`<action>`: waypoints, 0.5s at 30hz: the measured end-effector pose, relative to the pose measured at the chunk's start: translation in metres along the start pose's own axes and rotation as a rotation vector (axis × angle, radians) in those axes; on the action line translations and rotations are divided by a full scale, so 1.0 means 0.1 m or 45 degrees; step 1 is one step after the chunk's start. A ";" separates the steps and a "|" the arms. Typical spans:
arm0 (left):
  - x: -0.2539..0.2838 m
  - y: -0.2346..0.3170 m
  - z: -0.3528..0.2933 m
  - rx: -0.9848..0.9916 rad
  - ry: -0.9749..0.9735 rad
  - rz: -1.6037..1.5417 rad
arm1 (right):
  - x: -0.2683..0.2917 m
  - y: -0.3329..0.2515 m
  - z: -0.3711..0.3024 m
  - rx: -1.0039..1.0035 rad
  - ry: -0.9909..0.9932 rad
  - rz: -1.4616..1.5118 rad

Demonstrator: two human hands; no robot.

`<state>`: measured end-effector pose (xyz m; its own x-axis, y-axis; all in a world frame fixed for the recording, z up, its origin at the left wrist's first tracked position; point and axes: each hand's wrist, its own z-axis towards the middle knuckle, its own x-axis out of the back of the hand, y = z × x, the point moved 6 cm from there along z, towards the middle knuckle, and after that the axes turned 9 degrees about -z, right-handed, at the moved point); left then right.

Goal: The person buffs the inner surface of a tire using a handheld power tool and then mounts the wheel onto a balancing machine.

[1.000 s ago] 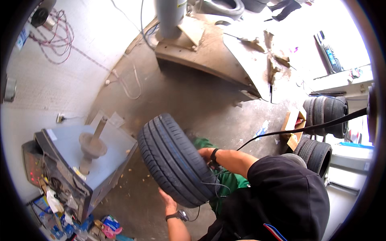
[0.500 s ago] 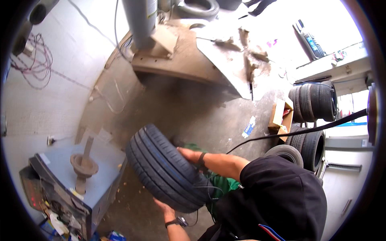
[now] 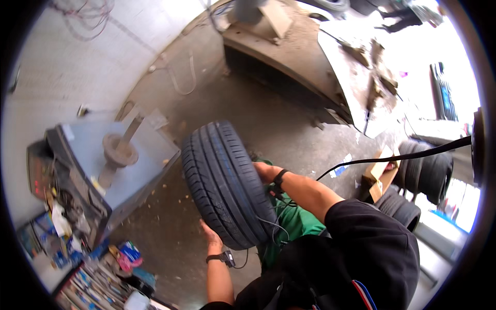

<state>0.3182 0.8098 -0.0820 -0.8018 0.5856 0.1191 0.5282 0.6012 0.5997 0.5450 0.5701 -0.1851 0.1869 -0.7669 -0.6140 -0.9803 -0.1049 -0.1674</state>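
Observation:
A black tyre with grooved tread is held up between my two hands in the middle of the head view. My left hand presses against its near left side, thumb showing along the rubber. Against the tyre's right side lies my right hand, its fingers partly hidden. Whether a rim sits inside the tyre cannot be seen. To the left stands a blue-grey machine whose metal shaft carries a cone; a gap separates it from the tyre. Dark bands with small devices and thin cables are on both wrists.
Ahead is a large dusty machine base with a clamp table. Tyres and a cardboard box stand at the right, with a black hose crossing there. Tools and weights fill a tray at lower left. Another person is far off.
My view has swung left and down, bringing the tool tray into sight. The tyre has tipped more upright, still gripped by both hands.

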 end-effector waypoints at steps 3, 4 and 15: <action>-0.15 0.14 -0.18 0.116 -0.102 -0.157 | -0.16 -0.17 -0.17 0.039 -0.028 -0.058; -0.19 0.14 -0.26 0.167 -0.122 -0.211 | -0.18 -0.16 -0.19 0.012 -0.052 0.007; -0.08 -0.09 -0.09 0.356 -0.183 -0.232 | -0.43 -0.08 -0.40 -0.142 -0.015 0.464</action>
<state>0.3174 0.7947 -0.0812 -0.8526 0.5140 -0.0941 0.4525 0.8163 0.3590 0.5422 0.5789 -0.1261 -0.1753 -0.7594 -0.6265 -0.9834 0.1048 0.1482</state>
